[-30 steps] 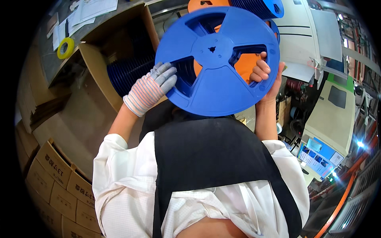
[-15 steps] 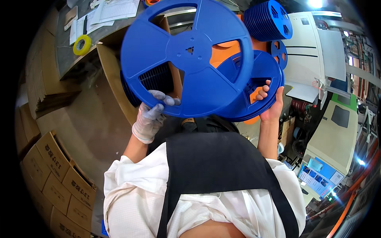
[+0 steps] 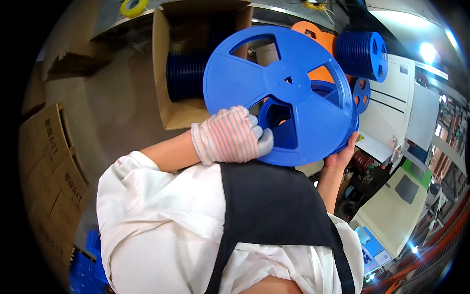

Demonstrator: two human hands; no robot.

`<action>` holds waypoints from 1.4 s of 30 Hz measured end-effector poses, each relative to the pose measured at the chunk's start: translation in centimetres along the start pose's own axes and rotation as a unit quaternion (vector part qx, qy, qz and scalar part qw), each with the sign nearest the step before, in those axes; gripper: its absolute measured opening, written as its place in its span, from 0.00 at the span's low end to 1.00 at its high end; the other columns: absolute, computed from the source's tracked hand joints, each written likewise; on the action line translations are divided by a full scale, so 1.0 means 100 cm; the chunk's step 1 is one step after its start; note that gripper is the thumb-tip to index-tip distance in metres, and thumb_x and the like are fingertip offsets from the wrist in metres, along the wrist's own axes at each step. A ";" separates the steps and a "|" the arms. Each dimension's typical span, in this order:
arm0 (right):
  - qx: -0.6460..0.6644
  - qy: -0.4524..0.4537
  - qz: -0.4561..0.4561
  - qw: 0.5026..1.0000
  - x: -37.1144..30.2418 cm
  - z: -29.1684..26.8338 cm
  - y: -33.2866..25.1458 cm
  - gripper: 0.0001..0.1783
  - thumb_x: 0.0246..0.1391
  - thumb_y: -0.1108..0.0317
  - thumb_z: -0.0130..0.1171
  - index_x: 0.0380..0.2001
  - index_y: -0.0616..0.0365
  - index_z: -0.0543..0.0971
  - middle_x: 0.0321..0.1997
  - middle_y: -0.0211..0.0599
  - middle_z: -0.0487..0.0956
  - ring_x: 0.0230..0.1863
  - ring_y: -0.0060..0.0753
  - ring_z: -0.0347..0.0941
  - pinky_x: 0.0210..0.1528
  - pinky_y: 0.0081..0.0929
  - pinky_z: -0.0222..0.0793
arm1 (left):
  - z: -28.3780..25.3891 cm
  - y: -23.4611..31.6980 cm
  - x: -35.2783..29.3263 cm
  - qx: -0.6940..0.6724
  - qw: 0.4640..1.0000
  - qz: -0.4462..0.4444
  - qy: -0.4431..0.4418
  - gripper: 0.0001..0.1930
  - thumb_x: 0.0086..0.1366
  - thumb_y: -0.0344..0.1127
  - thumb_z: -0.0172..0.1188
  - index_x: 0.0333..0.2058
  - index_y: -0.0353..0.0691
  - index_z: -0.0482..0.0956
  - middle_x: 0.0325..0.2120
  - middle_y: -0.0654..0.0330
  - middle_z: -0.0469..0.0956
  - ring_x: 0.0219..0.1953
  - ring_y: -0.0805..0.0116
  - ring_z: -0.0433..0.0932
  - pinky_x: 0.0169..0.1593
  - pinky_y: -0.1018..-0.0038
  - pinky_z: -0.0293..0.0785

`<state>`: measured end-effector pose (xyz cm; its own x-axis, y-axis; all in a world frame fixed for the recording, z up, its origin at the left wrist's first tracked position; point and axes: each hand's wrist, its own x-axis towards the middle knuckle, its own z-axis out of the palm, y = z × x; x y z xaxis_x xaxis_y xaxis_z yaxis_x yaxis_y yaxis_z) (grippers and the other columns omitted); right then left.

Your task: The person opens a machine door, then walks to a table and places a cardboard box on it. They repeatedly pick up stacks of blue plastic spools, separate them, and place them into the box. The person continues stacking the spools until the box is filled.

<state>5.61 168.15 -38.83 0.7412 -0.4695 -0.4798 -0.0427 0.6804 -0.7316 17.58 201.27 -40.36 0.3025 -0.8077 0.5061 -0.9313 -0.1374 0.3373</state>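
Note:
My left hand (image 3: 234,134), in a striped glove, is closed on the near left rim of a large blue plastic reel (image 3: 313,115). This reel faces me and has three wide cut-outs round a small centre hole. It overlaps further blue reels (image 3: 355,123), whose edges show at its right side and through its cut-outs. My bare right hand (image 3: 342,153) grips these rear reels at their lower right edge; most of its fingers are hidden behind them.
An open cardboard box (image 3: 161,73) at the left holds a row of dark blue reels (image 3: 185,78). An orange stand (image 3: 327,43) carries a stack of smaller blue reels (image 3: 362,55). Printed cartons (image 3: 51,171) are piled at the left. Yellow tape (image 3: 133,7) lies on the table.
The front reel has moved right and nearer, over the reels held by my right hand. My left hand has swung across with it, still gripping the rim. The view has shifted too.

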 end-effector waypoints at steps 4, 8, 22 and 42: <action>0.007 -0.127 0.025 0.992 0.001 0.006 -0.006 0.30 0.64 0.45 0.44 0.51 0.64 0.71 0.43 0.39 0.78 0.44 0.36 0.74 0.45 0.33 0.74 | -0.005 -0.011 -0.009 0.022 0.996 0.081 0.025 0.13 0.44 0.32 0.62 0.33 0.43 0.79 0.09 0.71 0.62 0.15 0.76 0.66 0.17 0.79 0.57; -0.044 -0.067 -0.043 0.996 -0.009 0.021 -0.011 0.31 0.62 0.44 0.46 0.50 0.64 0.72 0.41 0.39 0.78 0.40 0.33 0.74 0.43 0.31 0.74 | -0.004 -0.017 -0.008 0.032 0.993 0.111 0.016 0.13 0.44 0.33 0.62 0.33 0.46 0.80 0.09 0.72 0.63 0.14 0.77 0.66 0.19 0.78 0.58; -0.002 -0.058 -0.062 0.996 -0.025 0.047 -0.025 0.31 0.60 0.44 0.49 0.51 0.63 0.72 0.44 0.42 0.79 0.27 0.26 0.75 0.31 0.23 0.76 | 0.005 -0.024 -0.022 0.064 0.989 0.121 0.057 0.11 0.44 0.36 0.60 0.31 0.51 0.81 0.11 0.71 0.66 0.15 0.76 0.66 0.24 0.77 0.57; -0.048 -0.045 -0.048 0.997 -0.021 0.072 -0.011 0.34 0.61 0.41 0.44 0.52 0.65 0.68 0.28 0.32 0.70 0.25 0.22 0.64 0.25 0.18 0.61 | 0.016 -0.031 -0.033 -0.709 0.436 -0.422 0.359 0.12 0.62 0.31 0.55 0.44 0.33 0.76 0.16 0.69 0.62 0.23 0.75 0.63 0.30 0.75 0.62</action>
<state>8.89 172.42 -33.49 0.8020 -0.4744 -0.3629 -0.0291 0.5759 -0.8170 19.12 203.47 -44.35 0.8757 -0.3552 -0.3270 0.4815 0.6920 0.5379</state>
